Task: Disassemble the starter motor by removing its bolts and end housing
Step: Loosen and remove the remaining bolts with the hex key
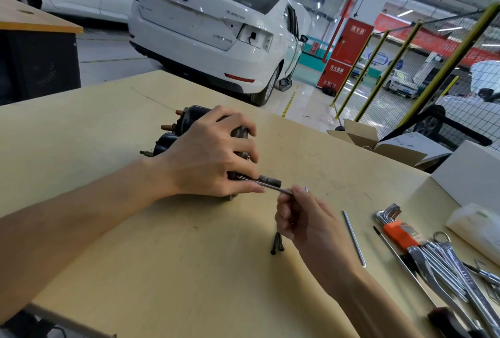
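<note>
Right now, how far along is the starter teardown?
Done: one long silver through-bolt and short black screws lie loose on the wooden table. In hand: right hand pinches a second long bolt drawn partway out while left hand grips the dark starter motor. Left: end housing.

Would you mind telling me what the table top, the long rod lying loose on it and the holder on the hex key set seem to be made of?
Table top: pale wood or plywood by its look, matt, with scuffs and pencil-like lines.
Long rod: bright metal, probably steel; it is silvery, with a shiny highlight along it.
Holder on the hex key set: likely plastic, being solid orange and dull; the keys themselves look like plated metal.
</note>
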The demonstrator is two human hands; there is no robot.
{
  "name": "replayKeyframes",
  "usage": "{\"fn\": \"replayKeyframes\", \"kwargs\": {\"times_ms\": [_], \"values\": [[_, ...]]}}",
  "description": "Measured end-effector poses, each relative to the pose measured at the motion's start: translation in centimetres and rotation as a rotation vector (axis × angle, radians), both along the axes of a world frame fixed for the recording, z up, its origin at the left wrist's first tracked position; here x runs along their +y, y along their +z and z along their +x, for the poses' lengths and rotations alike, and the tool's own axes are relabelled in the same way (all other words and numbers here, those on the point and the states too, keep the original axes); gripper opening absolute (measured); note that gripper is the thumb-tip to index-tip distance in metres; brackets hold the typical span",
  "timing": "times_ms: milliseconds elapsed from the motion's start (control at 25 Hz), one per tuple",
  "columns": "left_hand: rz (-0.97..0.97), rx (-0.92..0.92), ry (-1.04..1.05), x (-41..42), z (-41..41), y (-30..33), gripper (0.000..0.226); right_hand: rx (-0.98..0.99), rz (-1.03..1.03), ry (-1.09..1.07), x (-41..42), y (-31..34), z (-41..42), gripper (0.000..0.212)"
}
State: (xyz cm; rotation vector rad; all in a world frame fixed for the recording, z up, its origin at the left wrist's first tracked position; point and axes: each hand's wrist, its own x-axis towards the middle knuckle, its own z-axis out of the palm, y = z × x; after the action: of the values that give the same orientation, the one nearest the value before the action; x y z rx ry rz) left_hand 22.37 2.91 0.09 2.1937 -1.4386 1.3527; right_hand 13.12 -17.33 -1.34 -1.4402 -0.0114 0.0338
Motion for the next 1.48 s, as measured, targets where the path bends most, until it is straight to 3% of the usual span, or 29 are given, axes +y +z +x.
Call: {"fn": "replayKeyframes", "kwargs": {"times_ms": [80, 240, 400, 640, 880, 1120, 1320, 1480], "values": [[0.007, 0.009, -0.006, 0.1, 0.0, 0.0, 0.029, -0.035, -0.032, -0.008, 0.0, -0.2, 0.0, 0.042], [0.042, 0.044, -0.020, 0.3, 0.3, 0.4, 0.026, -0.157, -0.332, -0.079, -0.2, -0.6, -0.2, 0.032], [0.038, 0.071, -0.011, 0.1, 0.6, 0.4, 0.026, -0.267, -0.464, -0.103, -0.1, -0.9, -0.3, 0.036], [0.040, 0.083, -0.028, 0.2, 0.5, 0.3, 0.024, -0.612, -0.984, -0.231, -1.0, -0.7, 0.0, 0.036], [0.005, 0.070, -0.057, 0.2, 0.2, 0.0, 0.021, -0.330, -0.390, -0.028, -0.4, -0.2, -0.5, 0.056], [-0.021, 0.096, -0.025, 0.1, 0.1, -0.8, 0.024, -0.293, -0.289, -0.017, -0.5, -0.2, -0.4, 0.023], [-0.098, 0.112, -0.006, -0.3, -0.1, -1.8, 0.027, -0.317, -0.352, -0.068, -0.6, -0.7, 0.0, 0.046], [-0.127, 0.094, -0.034, -0.5, 0.0, -1.8, 0.028, -0.288, -0.380, -0.112, -0.5, -1.1, 0.0, 0.038]]}}
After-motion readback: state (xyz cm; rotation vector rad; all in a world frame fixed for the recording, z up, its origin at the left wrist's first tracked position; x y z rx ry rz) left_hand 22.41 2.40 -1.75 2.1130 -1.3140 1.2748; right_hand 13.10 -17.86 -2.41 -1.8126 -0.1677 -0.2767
